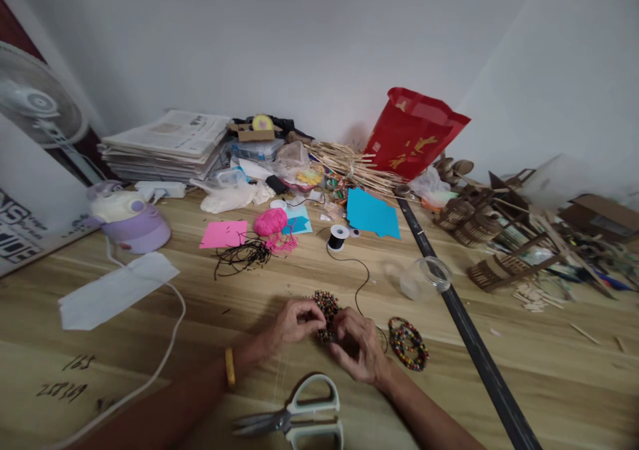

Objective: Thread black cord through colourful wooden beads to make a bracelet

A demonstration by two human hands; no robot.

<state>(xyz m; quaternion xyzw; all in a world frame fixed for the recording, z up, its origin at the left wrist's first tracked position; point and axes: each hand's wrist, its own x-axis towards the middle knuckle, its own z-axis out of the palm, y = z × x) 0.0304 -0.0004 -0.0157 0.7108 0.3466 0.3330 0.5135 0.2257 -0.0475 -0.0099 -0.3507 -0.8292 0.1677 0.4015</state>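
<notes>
A pile of small multicoloured beads [325, 301] lies on the wooden table between my hands. My left hand [297, 321] is closed in a pinch at the pile's left side, thumb and forefinger together; whatever they hold is too small to make out. From the right, my right hand [360, 345] bends its fingers into a pinch against the beads, its fingertips partly hidden. A thin black cord [368, 278] runs from a white spool [338, 237] down to my right hand and passes out of sight by it. Beaded bracelets [408, 343] lie right of that hand.
White-handled scissors [314, 410] lie in front of my hands. A clear round container [426, 278] stands near a dark strip [469, 330] across the table. Cut black cords [243, 255], pink yarn [271, 222] and blue paper [373, 212] lie farther back. Woven baskets [509, 263] stand right.
</notes>
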